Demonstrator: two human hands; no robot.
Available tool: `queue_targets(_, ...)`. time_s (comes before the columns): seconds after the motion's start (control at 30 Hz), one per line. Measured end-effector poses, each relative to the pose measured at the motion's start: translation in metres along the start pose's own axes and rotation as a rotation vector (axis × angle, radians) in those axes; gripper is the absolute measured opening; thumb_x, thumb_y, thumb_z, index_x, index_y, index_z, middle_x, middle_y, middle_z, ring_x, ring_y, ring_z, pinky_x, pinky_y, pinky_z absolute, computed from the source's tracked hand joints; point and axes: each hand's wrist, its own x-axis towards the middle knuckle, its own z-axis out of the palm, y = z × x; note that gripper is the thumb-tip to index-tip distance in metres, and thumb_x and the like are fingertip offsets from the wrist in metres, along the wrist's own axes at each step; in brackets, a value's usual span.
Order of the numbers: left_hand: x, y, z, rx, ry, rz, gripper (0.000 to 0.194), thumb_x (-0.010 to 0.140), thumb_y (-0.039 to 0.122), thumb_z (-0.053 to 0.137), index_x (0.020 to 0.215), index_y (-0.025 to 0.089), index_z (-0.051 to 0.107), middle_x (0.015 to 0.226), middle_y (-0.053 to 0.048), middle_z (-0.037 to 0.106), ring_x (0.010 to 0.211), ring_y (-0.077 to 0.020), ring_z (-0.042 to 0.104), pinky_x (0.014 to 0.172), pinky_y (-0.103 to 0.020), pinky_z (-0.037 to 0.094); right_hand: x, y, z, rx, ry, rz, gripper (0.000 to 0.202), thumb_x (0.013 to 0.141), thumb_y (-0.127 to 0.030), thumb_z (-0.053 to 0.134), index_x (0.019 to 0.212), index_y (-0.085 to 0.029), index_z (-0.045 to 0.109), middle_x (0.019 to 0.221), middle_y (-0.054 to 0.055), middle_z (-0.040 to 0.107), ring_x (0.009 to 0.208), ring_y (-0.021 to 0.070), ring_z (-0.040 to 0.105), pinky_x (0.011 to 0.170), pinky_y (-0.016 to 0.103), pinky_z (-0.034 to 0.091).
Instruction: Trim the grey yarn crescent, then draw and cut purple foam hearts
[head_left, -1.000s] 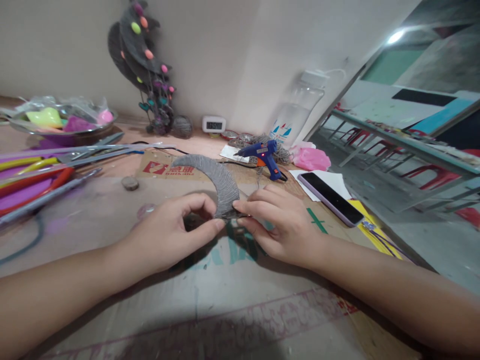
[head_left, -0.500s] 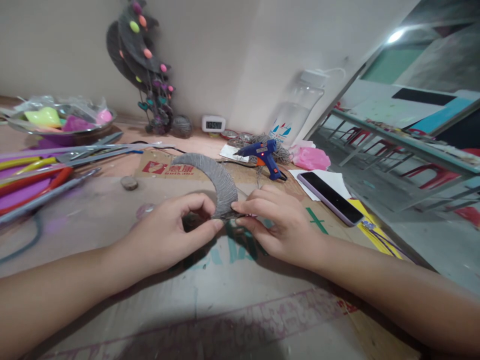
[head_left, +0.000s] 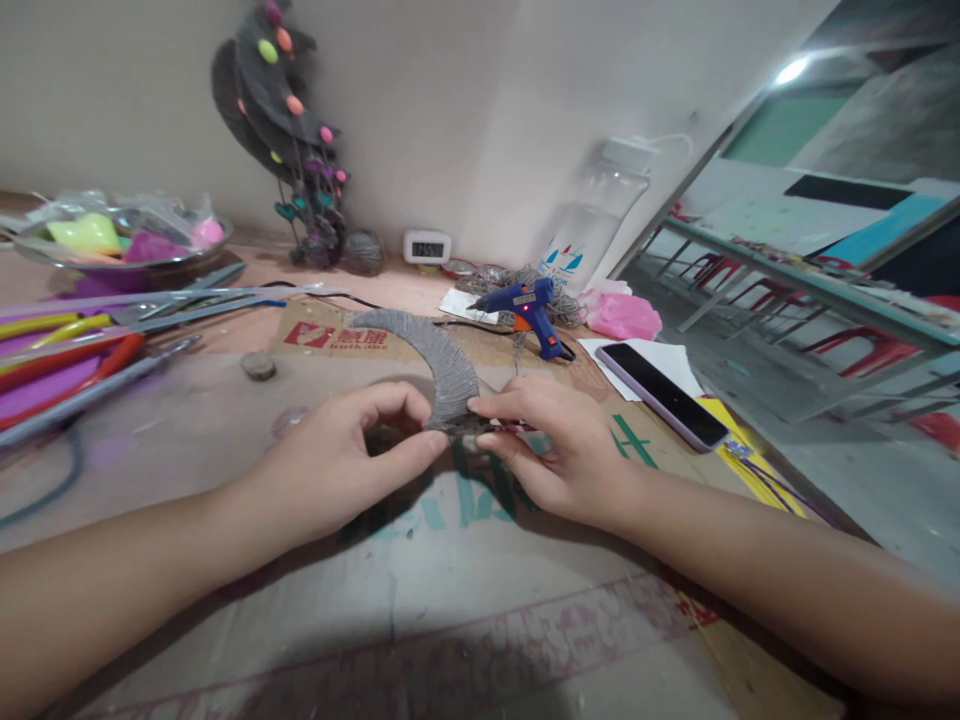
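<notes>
Yarn-wrapped crescent (head_left: 448, 365), gray and ribbed with close-set strands, is held between the two hands over the printed cardboard (head_left: 337, 610), its tapered tip curving away and leftward. The left hand (head_left: 364, 450) pinches the thick lower end between thumb and fingers; the right hand (head_left: 562, 440) keeps a narrow pinch at that end's other edge, though what else sits under its fingertips is too shadowed to make out. Beyond them lies a blue plastic glue gun (head_left: 531, 308) beside a loose, wiry tangle of gray yarn (head_left: 576, 312). A rounded, stone-like lump (head_left: 259, 366) rests past the left hand, and a flat, glossy-screened phone (head_left: 664, 397) lies to the right.
</notes>
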Motion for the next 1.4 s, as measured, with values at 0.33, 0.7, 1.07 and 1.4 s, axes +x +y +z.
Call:
queue_targets(0.33, -0.0026, -0.0004, -0.0003, 0.009, -0.009, -0.021, 0.023, 0.085, 0.045, 0.061, 0.078, 0.023, 0.058, 0.069, 0.004, 0.057, 0.064, -0.013, 0.048, 0.054, -0.024, 0.036, 0.0009, -0.0018, -0.0015, -0.038, 0.014, -0.031, 0.017, 0.1, -0.024, 0.059, 0.107, -0.011, 0.069, 0.082, 0.008, 0.07, 0.07, 0.0184, 0.062, 0.062, 0.03, 0.048)
queue_targets(0.7, -0.0009, -0.0028, 0.0008, 0.002, 0.0, -0.032, 0.025, 0.085, 0.048, 0.061, 0.079, 0.024, 0.057, 0.071, 0.004, 0.058, 0.067, -0.0138, 0.05, 0.056, -0.024, 0.037, 0.0011, 0.002, -0.0022, -0.056, 0.023, -0.044, 0.012, 0.098, -0.019, 0.06, 0.108, -0.016, 0.066, 0.08, 0.006, 0.069, 0.068, 0.0181, 0.062, 0.061, 0.03, 0.049)
queue_targets(1.07, 0.0001, -0.003, -0.0001, 0.008, -0.013, -0.017, 0.024, 0.085, 0.046, 0.063, 0.078, 0.023, 0.059, 0.071, 0.004, 0.06, 0.066, -0.0134, 0.051, 0.055, -0.024, 0.037, 0.003, -0.002, -0.0011, -0.133, 0.028, -0.113, 0.013, 0.1, -0.02, 0.057, 0.108, -0.015, 0.066, 0.08, 0.007, 0.069, 0.068, 0.018, 0.06, 0.06, 0.029, 0.047)
queue_targets(1.4, -0.0004, -0.0016, 0.0001, -0.061, 0.003, -0.074, 0.025, 0.084, 0.046, 0.065, 0.079, 0.022, 0.059, 0.069, 0.003, 0.06, 0.064, -0.0135, 0.051, 0.055, -0.024, 0.036, 0.0006, 0.002, -0.0035, -0.069, 0.031, -0.088, 0.015, 0.097, -0.02, 0.059, 0.111, -0.018, 0.065, 0.081, 0.005, 0.069, 0.07, 0.0184, 0.063, 0.063, 0.03, 0.049)
